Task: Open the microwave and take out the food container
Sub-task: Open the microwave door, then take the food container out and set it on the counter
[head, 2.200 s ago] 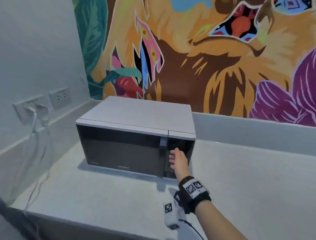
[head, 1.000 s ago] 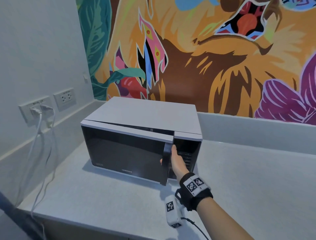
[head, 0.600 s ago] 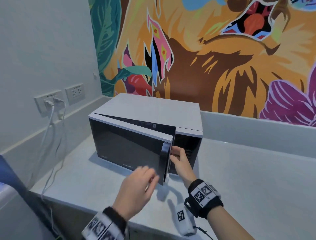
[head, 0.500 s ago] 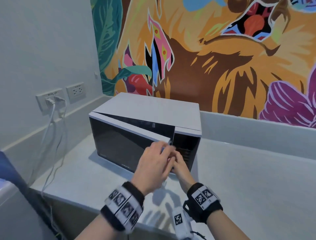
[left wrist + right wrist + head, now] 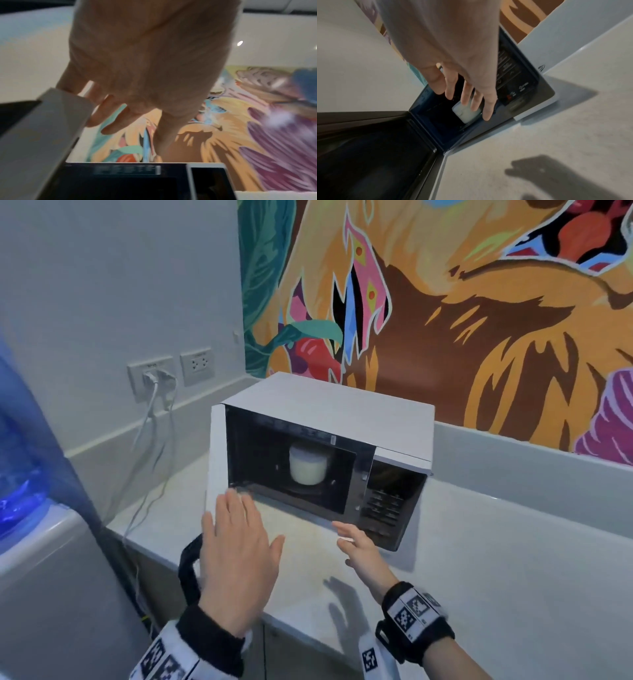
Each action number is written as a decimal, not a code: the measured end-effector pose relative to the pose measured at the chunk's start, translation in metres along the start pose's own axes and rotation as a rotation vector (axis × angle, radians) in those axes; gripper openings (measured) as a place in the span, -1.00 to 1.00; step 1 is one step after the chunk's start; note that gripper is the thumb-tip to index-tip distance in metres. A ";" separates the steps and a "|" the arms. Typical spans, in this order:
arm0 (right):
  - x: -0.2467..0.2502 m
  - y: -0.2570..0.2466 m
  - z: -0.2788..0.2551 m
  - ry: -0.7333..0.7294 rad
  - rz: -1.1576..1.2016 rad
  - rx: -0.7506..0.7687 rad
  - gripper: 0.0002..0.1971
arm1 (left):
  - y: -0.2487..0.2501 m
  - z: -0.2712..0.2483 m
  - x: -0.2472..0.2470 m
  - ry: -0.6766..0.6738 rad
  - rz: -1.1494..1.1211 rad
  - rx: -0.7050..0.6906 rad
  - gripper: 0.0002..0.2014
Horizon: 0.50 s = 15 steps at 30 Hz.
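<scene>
Hands first, since they sit nearest us: our left hand [image 5: 236, 559] is spread flat with straight fingers and grasps nothing, its fingertips up against the inner face of the swung-out microwave door [image 5: 215, 460]. The black door handle [image 5: 187, 570] curves just below and left of that hand. Our right hand [image 5: 359, 549] hovers above the pale countertop [image 5: 513, 594], fingers loosely extended toward the oven opening, holding nothing; from the right wrist view its fingers [image 5: 465, 94] point at the cavity without touching anything we can make out.

Beyond the hands stands the white microwave [image 5: 342, 409], its door wide open to the left. Inside the dark cavity, about in the middle, sits the food container [image 5: 307, 465], a pale round tub with a lid, upright. To the right of the cavity is the dark control panel [image 5: 387, 501].

Farther back, two wall sockets [image 5: 171, 371] hold white plugs with cables hanging down, and a colourful mural [image 5: 445, 302] covers the rear wall.
</scene>
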State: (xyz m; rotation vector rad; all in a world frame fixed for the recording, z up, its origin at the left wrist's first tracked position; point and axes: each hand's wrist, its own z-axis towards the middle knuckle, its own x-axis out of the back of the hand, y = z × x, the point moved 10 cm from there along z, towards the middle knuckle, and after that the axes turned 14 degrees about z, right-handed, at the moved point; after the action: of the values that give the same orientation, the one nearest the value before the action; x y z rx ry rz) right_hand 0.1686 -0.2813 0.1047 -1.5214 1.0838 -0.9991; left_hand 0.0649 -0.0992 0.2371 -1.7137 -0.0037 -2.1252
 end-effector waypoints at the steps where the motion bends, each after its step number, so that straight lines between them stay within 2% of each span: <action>1: -0.005 0.002 0.006 -0.007 0.005 -0.012 -0.61 | -0.016 -0.001 -0.004 0.001 -0.004 0.043 -0.23; 5: -0.029 0.000 0.031 -0.012 0.040 -0.039 -0.64 | -0.073 0.006 -0.025 -0.002 0.017 0.207 -0.24; 9: -0.038 -0.008 0.054 0.014 0.051 -0.040 -0.63 | -0.106 0.017 -0.042 0.029 0.028 0.308 -0.28; 13: -0.037 -0.010 0.074 0.038 0.101 -0.066 -0.62 | -0.117 0.024 -0.056 0.073 -0.053 0.379 -0.30; 15: -0.034 -0.007 0.086 0.058 0.164 -0.103 -0.62 | -0.104 0.032 -0.052 0.142 -0.101 0.374 -0.33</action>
State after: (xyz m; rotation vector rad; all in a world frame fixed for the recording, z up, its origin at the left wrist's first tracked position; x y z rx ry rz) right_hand 0.2427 -0.2267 0.0929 -1.4659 1.2969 -0.8901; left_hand 0.0711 0.0201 0.2226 -1.3700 -0.4275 -2.1470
